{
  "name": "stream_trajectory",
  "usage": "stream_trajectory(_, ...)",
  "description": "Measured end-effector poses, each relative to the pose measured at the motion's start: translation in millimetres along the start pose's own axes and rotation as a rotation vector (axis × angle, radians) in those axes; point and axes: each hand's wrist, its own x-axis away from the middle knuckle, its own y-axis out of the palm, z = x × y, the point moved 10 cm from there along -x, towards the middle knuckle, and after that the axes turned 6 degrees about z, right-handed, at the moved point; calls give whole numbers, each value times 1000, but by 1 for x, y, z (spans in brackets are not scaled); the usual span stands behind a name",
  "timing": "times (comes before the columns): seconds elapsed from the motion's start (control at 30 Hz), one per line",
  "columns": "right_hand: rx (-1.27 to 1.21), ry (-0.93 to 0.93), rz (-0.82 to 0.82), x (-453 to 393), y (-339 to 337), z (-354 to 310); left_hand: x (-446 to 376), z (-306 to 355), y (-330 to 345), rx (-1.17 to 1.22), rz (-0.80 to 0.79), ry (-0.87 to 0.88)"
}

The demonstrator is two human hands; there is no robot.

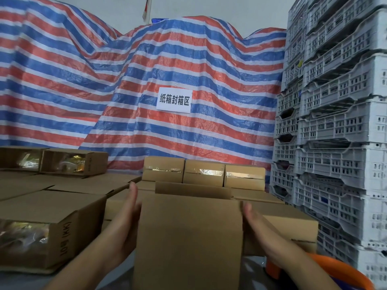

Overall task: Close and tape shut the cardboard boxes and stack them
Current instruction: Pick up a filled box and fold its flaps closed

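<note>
Plain tan-brown is seen on the near cardboard box [188, 237] and the far taped boxes [204, 172]. The tarpaulin [83, 80] is striped red, blue and white. The right-hand crates [335, 122] are pale grey; a blurred orange object [343, 271], possibly plastic, is glimpsed near right.

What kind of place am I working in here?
Probably a warehouse's carton-sealing corner. A white paper sign on the red, white and blue striped tarpaulin reads, in Chinese, carton sealing area; taped brown cardboard boxes sit in rows, and grey slotted plastic crates are stacked high on the right.
</note>
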Motion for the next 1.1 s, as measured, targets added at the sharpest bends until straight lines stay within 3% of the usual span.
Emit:
stream_trajectory(0.07, 56, 5, -28, 0, 6, -5, -3, 2, 3, 20, -79, 20)
stream_trajectory(0.27, 20, 13, 66, -1, 9, -11, -8, -1, 4, -30, -121, 19)
stream_trajectory(0.4, -37, 17, 139, -2, 5, -9, -8, -2, 3, -73, -75, 26)
stream_trajectory(0.57, -54, -5, 109, -8, 10, -14, -5, -1, 5, -106, -50, 40)
stream_trajectory(0.83, -158, 24, 132, -11, 10, -3, -9, 12, 3, 22, -43, 168)
stream_trajectory(1.1, -394, -140, 246, -16, -7, -7, -15, 13, -4, -3, -25, 201)
